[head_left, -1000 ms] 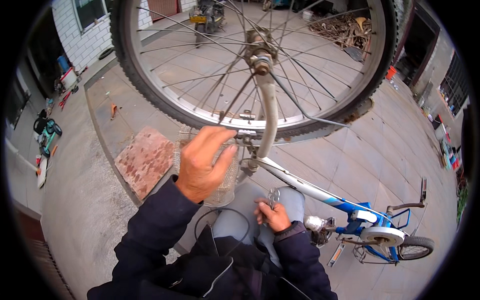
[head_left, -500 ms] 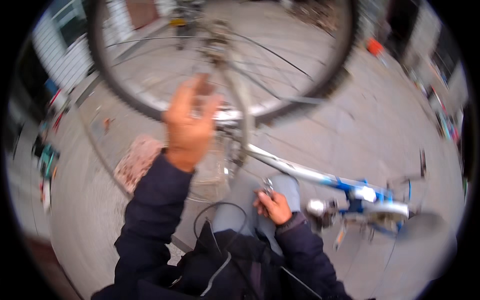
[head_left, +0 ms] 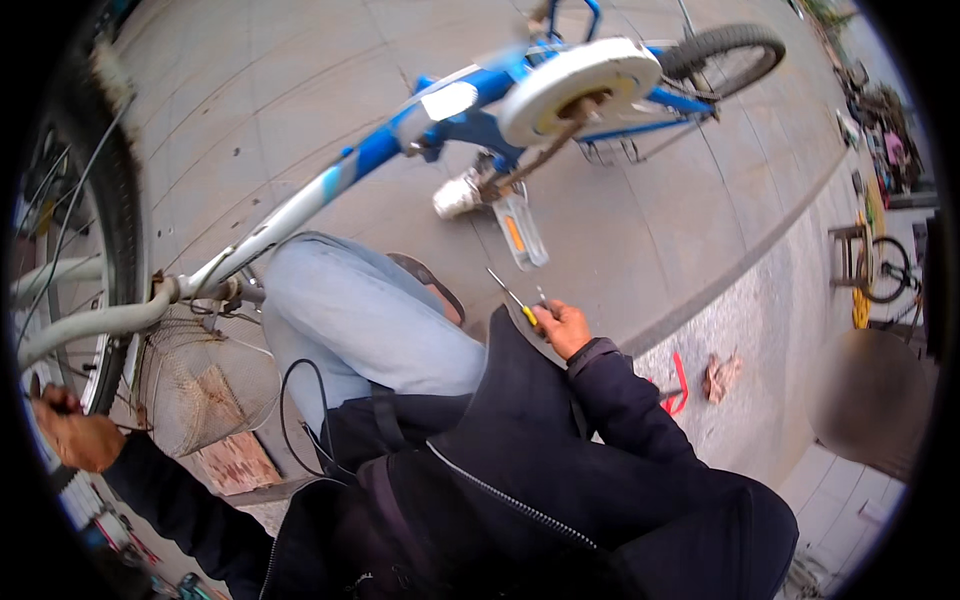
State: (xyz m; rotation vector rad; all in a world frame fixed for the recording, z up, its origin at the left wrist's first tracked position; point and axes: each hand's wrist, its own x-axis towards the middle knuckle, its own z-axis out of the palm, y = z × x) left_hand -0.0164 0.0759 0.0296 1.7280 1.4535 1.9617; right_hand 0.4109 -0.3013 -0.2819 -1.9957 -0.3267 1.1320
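Observation:
My right hand (head_left: pixel 562 328) is closed on a screwdriver (head_left: pixel 522 305) with a yellow handle, its thin shaft pointing up and left. A second slim silvery piece juts from the same hand, too small to name. At the far left, my left hand (head_left: pixel 80 435) has its fingers curled beside the tyre and rim of the front wheel (head_left: pixel 118 230). What those fingers hold, if anything, I cannot make out. The blue and white bicycle (head_left: pixel 370 160) stretches from that wheel across the view, with its pale fork (head_left: pixel 110 320) near my left hand.
A wire basket (head_left: pixel 215 370) sits by my knee, over a reddish slab (head_left: pixel 237 462). The white chain guard (head_left: pixel 580 90) and a pedal (head_left: pixel 520 230) stand ahead. The rear wheel (head_left: pixel 725 60) is farther off. A red tool (head_left: pixel 680 383) and a crumpled rag (head_left: pixel 720 378) lie at right.
The view has swung right, so the front wheel sits at the left edge. My left hand's spread fingers have curled. A screwdriver now shows in my right hand, where only something silvery showed.

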